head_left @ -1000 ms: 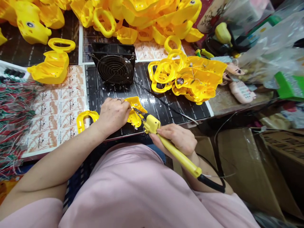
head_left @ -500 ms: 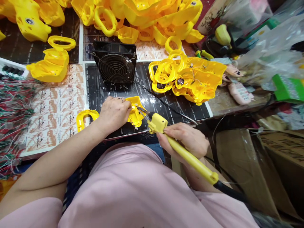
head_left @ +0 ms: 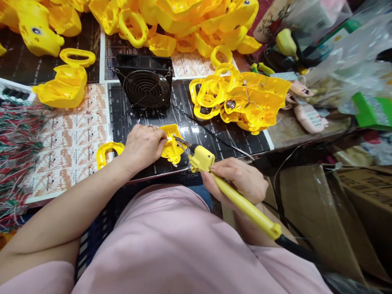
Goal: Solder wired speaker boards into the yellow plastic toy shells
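Note:
My right hand (head_left: 240,179) is wrapped round the long yellow handle of a soldering iron (head_left: 203,158), which has a black cable. Its thin metal tip points left and reaches over a small yellow plastic shell (head_left: 172,154) on the black table top. Whether the tip touches the shell I cannot tell. At the shell's left edge my left hand (head_left: 142,145) has thumb and fingers pinched together. What lies between those fingertips is too small to make out. A yellow ring-shaped handle (head_left: 102,154) lies left of my left wrist.
A black fan (head_left: 145,83) stands behind the shell, its cord running right. Yellow shells with wires (head_left: 257,98) are heaped at the right, and more yellow parts (head_left: 183,20) at the back. Bundled wires (head_left: 18,151) lie far left. Cardboard boxes (head_left: 315,204) stand lower right.
My left hand has drawn back slightly to the left, baring more of the shell's left side. The soldering iron stays over the shell. The whole view has shifted a little.

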Motion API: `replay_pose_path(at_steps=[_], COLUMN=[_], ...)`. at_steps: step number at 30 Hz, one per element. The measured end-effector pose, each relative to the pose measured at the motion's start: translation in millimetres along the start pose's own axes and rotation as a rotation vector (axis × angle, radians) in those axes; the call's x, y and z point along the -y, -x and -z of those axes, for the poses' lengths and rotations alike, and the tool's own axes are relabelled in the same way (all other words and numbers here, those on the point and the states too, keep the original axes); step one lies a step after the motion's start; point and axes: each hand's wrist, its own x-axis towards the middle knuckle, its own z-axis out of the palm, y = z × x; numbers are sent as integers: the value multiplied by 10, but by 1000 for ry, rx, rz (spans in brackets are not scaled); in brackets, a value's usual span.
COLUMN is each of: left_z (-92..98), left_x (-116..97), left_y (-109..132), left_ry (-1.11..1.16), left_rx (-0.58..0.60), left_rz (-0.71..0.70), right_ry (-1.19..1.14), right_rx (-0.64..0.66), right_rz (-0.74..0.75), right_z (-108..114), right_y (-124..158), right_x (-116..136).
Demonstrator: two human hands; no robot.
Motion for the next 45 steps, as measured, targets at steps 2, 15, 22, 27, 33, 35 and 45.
replay_pose_path(at_steps=[2, 15, 22, 27, 33, 35, 45], left_z=[7, -115, -105, -130, -141, -136, -6], left_x=[-22, -8, -15, -1, 17, 14, 77], left_y=[-9, 19, 3, 15, 18, 15, 76], left_ry=[-4, -15, 2, 8, 26, 12, 46], left_rx=[3, -122, -77, -114, -126, -115, -164], left_rz=[17, 14, 21, 5, 4, -6, 54], right_ry=[-9, -10, -3, 15, 33, 50, 66], right_rx=[8, 20, -40, -29, -33, -32, -53], right_rz=[7, 25, -13, -56, -40, -36, -136], right_z=[-23, -147, -30, 43, 35, 36, 62], right_y=[4, -16, -42, -45, -55, -47, 31], right_x=[-5, -35, -27, -16, -43, -46, -60])
